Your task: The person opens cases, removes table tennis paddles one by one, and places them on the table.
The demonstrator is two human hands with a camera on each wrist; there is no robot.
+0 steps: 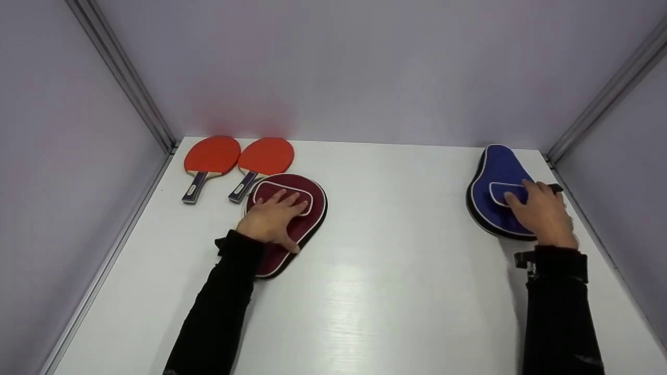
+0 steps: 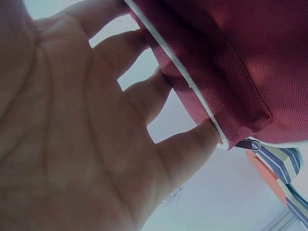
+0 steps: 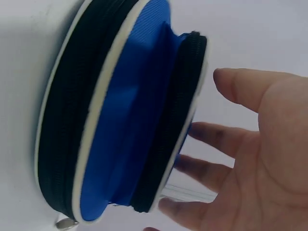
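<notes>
A maroon paddle case [image 1: 307, 195] with white piping lies on the white table, its wide end away from me. My left hand [image 1: 271, 217] rests over it with fingers spread; in the left wrist view, the fingertips meet the white-edged rim of the maroon fabric [image 2: 231, 62]. At the right, a blue paddle case [image 1: 501, 164] lies with its narrow end away from me. My right hand [image 1: 544, 213] is over its raised zipped pocket [image 1: 500, 194]. The right wrist view shows loosely extended fingers [image 3: 209, 173] by the pocket's face, with the thumb apart from it.
Two table tennis paddles with red rubber, a left one [image 1: 212, 155] and a right one [image 1: 267, 156], lie at the back left, handles toward me. The right paddle's handle is close to the maroon case. Grey panels [image 1: 365, 73] with metal corner rails enclose the table [image 1: 385, 260].
</notes>
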